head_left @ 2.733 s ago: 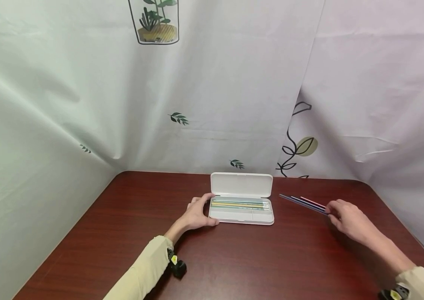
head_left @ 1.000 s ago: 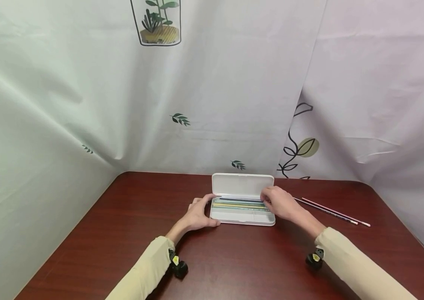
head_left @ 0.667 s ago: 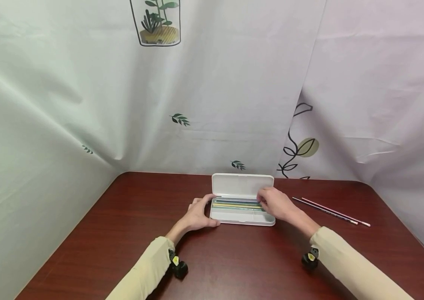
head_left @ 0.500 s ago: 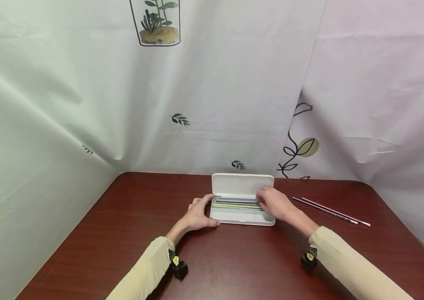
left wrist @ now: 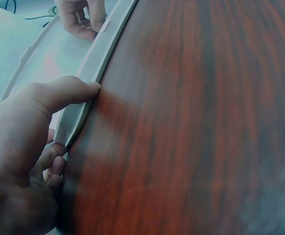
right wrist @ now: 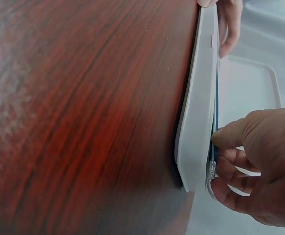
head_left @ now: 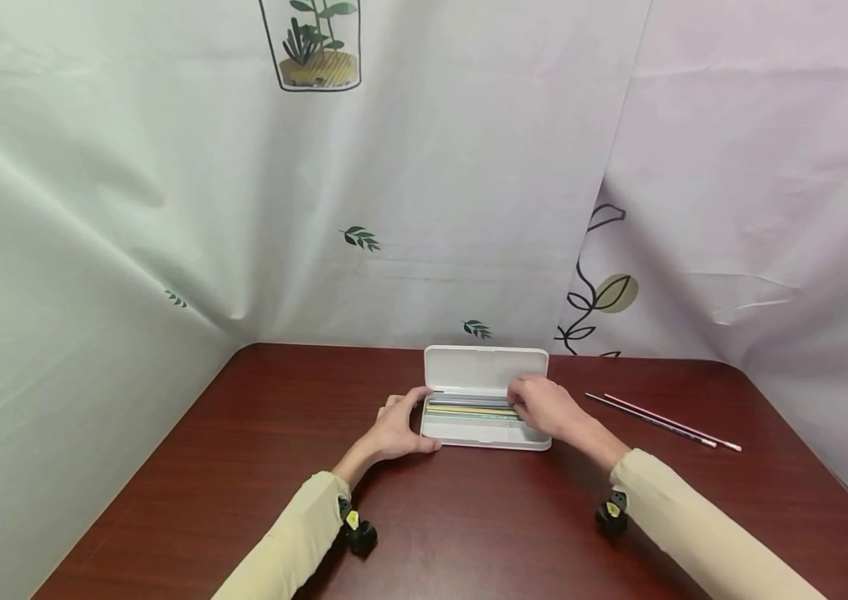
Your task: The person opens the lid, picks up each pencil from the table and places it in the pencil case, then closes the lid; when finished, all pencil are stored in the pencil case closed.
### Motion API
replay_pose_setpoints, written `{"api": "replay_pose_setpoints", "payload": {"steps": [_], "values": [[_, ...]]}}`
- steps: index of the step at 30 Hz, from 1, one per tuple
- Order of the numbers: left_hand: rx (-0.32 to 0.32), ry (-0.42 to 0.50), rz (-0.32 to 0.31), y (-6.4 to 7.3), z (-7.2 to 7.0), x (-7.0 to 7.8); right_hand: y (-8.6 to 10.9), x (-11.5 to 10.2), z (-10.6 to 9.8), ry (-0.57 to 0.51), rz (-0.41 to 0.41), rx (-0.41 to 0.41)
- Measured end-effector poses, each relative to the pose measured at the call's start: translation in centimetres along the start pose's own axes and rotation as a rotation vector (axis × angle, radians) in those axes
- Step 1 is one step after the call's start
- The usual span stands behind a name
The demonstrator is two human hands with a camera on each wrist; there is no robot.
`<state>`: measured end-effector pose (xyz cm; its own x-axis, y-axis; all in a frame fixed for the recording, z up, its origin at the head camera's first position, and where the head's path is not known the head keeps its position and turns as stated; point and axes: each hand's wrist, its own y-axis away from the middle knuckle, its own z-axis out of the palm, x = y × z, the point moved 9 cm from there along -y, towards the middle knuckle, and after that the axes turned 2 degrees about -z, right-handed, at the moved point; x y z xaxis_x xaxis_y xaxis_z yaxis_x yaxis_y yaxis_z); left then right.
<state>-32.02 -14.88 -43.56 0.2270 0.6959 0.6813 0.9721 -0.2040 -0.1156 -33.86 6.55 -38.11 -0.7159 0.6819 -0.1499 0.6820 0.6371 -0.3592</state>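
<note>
In the head view, a white pencil case (head_left: 461, 431) lies at the back of the table, its lid (head_left: 469, 367) raised. Yellow and greenish pencils (head_left: 469, 409) lie lengthwise in its rear compartment. My left hand (head_left: 396, 431) grips the case's left end, thumb at the front edge and fingers at the back corner. Over the right part of the case, my right hand (head_left: 547, 407) pinches a dark blue pencil (right wrist: 217, 100) between thumb and fingers, low in the compartment; the hand hides that end of the pencils in the head view.
To the right of the case, a dark pencil (head_left: 649, 418) and a pink pencil (head_left: 673, 423) lie side by side, slanting on the reddish-brown table (head_left: 484, 517). A patterned white cloth (head_left: 469, 167) hangs right behind the table's back edge.
My right hand has come left from the three loose pencils to the case with the dark blue one, then edged slightly farther left. My left hand has stayed at the case.
</note>
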Motion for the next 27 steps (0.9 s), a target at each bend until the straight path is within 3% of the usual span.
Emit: {"api": "replay_pose_setpoints", "payload": {"steps": [9, 14, 21, 27], "values": [[0.004, 0.001, -0.006, 0.0, -0.1, 0.1, 0.2, 0.2, -0.3, -0.009, 0.001, -0.012], [-0.009, -0.001, -0.006, 0.0, 0.0, 0.2, 1.3, 1.4, -1.8, -0.050, 0.035, 0.024], [-0.005, -0.011, 0.009, -0.2, -0.1, 0.4, 5.1, 4.7, -5.4, -0.053, 0.072, 0.136], [-0.003, -0.005, 0.008, -0.1, -0.1, 0.3, 9.8, 8.1, -6.8, -0.037, 0.164, 0.131]]}}
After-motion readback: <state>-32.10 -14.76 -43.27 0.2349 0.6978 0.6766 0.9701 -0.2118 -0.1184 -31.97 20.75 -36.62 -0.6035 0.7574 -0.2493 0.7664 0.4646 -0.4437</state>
